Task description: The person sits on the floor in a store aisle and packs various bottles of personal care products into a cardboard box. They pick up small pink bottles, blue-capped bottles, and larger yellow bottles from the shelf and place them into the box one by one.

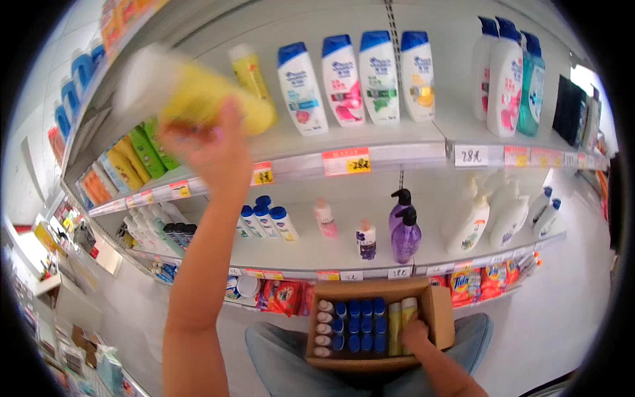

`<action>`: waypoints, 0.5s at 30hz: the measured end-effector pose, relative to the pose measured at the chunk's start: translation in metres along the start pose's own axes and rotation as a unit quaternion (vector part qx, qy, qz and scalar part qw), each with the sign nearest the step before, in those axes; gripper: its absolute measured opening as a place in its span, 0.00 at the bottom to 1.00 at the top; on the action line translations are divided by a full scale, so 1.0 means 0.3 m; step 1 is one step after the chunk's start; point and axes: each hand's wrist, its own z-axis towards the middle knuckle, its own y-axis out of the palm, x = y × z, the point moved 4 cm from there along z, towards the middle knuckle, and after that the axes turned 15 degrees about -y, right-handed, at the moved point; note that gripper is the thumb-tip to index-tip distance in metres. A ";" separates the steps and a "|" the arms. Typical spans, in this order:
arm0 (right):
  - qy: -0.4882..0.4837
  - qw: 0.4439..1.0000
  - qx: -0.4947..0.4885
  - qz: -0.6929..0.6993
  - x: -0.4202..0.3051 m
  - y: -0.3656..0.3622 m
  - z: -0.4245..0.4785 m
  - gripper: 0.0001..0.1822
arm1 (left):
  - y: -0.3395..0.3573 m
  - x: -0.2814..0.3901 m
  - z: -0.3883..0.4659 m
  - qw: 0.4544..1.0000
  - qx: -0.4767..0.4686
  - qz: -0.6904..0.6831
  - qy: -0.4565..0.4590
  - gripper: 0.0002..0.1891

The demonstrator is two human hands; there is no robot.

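Observation:
My left hand [213, 144] is raised before the upper shelf, gripping a yellow bottle with a white cap [198, 97]; both are motion-blurred. Behind it, a similar yellow bottle [250, 72] stands on that shelf, left of a row of white Head & Shoulders shampoo bottles with blue caps [302, 92]. Down at my lap, my right hand [415, 335] reaches into an open cardboard box [364, 286]. Its fingers close around a yellow bottle [409, 308] at the box's right end. Another yellow bottle [394, 327] lies beside it, next to rows of blue-capped bottles [354, 325] and pale-capped bottles [323, 328].
The upper shelf's front edge [397, 154] carries price tags. Purple pump bottles [406, 238] and white pump bottles [469, 226] stand on the lower shelf [297, 258]. Tide detergent bags [465, 287] sit below. The box rests between my knees [280, 347].

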 end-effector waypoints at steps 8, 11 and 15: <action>-0.046 0.995 0.067 -0.062 -0.062 -0.006 -0.022 0.39 | -0.479 0.190 -0.824 0.867 -0.269 -0.040 -0.417 0.42; -0.084 0.981 0.044 -0.172 -0.046 -0.020 -0.030 0.30 | -0.388 0.203 -1.174 0.774 -0.241 -0.166 -0.562 0.30; -0.036 0.994 0.076 -0.073 -0.061 -0.107 -0.078 0.17 | -0.380 0.073 -1.449 0.671 -0.354 0.026 -0.651 0.31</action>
